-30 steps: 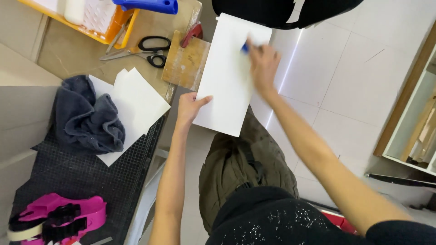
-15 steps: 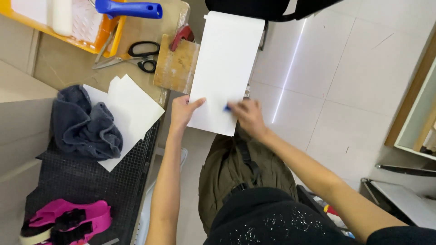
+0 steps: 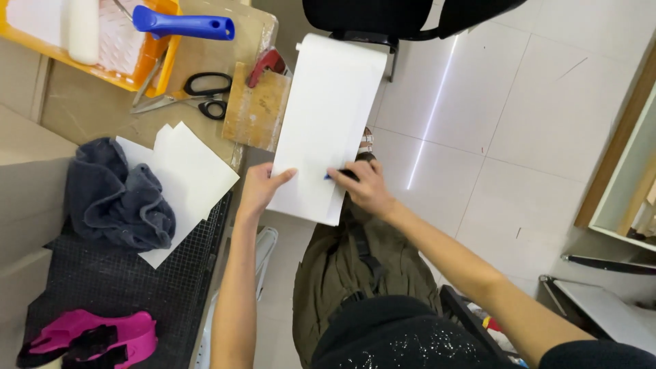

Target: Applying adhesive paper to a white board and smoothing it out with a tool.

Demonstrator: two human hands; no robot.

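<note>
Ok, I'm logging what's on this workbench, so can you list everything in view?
long white sheet unrolled from a roll: one, white, centre, over the person's lap
orange paint tray: one, orange, top left
paint roller with blue handle: one, white and blue, in the tray
black-handled scissors: one, below the tray
small wooden board: one, tan, beside the sheet
loose white paper pieces: several, white, left
crumpled grey cloth: one, dark grey, left
black gridded mat: one, under the cloth
pink tool: one, bottom left
left hand: pressing the sheet's left edge
right hand: holding a blue-tipped tool on the sheet
</note>
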